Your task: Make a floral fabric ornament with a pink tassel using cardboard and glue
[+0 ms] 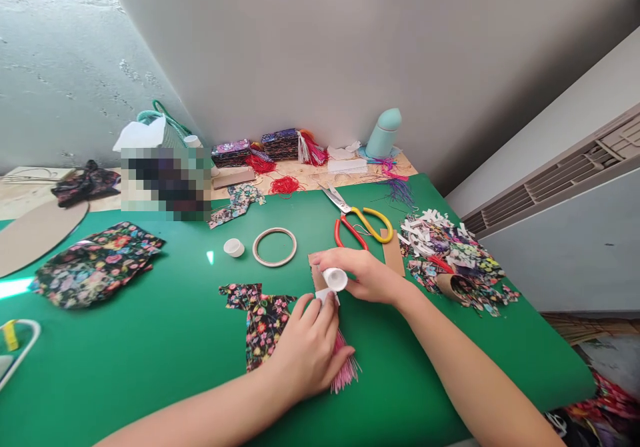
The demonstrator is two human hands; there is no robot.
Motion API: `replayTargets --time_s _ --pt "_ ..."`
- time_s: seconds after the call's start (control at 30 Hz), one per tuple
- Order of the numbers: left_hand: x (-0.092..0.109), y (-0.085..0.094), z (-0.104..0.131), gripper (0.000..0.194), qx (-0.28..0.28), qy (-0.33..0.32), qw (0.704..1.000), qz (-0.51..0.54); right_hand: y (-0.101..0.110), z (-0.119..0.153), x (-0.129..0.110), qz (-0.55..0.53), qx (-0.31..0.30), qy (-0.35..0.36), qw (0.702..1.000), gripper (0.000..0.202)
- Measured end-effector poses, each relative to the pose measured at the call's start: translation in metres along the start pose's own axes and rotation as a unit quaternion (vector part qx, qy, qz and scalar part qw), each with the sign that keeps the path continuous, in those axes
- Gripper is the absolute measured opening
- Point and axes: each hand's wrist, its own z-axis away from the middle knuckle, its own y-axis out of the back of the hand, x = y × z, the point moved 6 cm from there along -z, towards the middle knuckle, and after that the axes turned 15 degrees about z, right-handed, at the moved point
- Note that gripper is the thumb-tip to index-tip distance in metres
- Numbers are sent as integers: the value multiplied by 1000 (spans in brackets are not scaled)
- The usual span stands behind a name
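Observation:
My right hand (367,275) is closed around a white glue stick (335,278), its round end toward me. The glue stick is over a small cardboard piece (317,275) and a white patch (326,295) on it. My left hand (313,347) lies on the work, fingertips pressing at the white patch and thumb stretched apart. A pink tassel (345,375) fans out from beneath that hand, its upper part hidden. Partly covered by the same hand is a black floral fabric piece (263,327). A white cap (233,248) stands to the left.
Behind the hands lie a tape ring (275,247) and scissors (357,217) with red and yellow handles. Scraps (455,260) are heaped at right. Floral fabric (100,260) lies at left. Along the back stand bundled pieces (280,145) and a teal bottle (384,134).

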Motion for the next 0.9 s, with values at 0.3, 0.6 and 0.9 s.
replayTargets --time_s 0.3,0.6,0.9 --pt "1 2 -2 53 6 -3 1000 2 19 1 -4 -44 12 -71 996 29" --pt "1 1 0 51 23 -10 1000 5 6 -3 -4 1 -36 -81 996 26" --pt "0 2 -2 48 39 -28 999 5 -7 -6 8 48 50 -60 996 34"
